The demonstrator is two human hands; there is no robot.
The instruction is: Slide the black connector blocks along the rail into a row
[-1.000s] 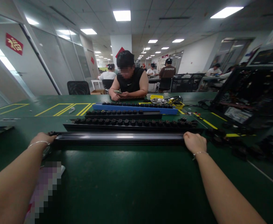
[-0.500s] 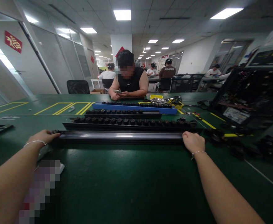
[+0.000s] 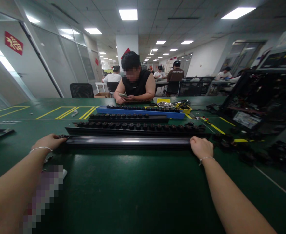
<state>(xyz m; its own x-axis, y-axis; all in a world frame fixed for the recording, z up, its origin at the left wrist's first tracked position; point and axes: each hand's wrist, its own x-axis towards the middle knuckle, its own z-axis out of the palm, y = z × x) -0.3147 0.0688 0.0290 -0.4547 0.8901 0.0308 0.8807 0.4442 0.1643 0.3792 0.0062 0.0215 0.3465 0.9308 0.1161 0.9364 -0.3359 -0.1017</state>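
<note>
holding a long shiny bar (image 3: 130,141) w/ both hands rn, one per end. left hand (image 3: 50,142) is pinching the left end btwn thumb & fingers, w/ some small dark bits (image 3: 62,136) right at the fingertips, too blurry to id tbh. right hand (image 3: 201,147) has its fingers curled over the right end. bar runs sideways, abt level, over the green table (image 3: 133,185); can't tell if it's resting on it or lifted a bit.

just behind the bar & roughly parallel: a black rail (image 3: 133,132) w/ a row of round knobby parts (image 3: 131,126) along it. further back from the bar, a shorter rail (image 3: 157,120), then a blue rail (image 3: 123,111), both w/ similar-looking stuff on top. past those, behind the bar's right half: a yellow tray (image 3: 163,100), a metal dish (image 3: 165,105) & some black cables (image 3: 184,103).

off the bar's right end: loose dark parts (image 3: 283,154) plus a big black case (image 3: 267,94) w/ its insides showing, v dark so details r hard to make out. in front of the bar's left end, a pixelated flat thing (image 3: 44,195). straight across from the bar, a person (image 3: 145,86) in a black sleeveless top is leaning on the table edge w/ a phone (image 3: 123,95) in hand.
</note>
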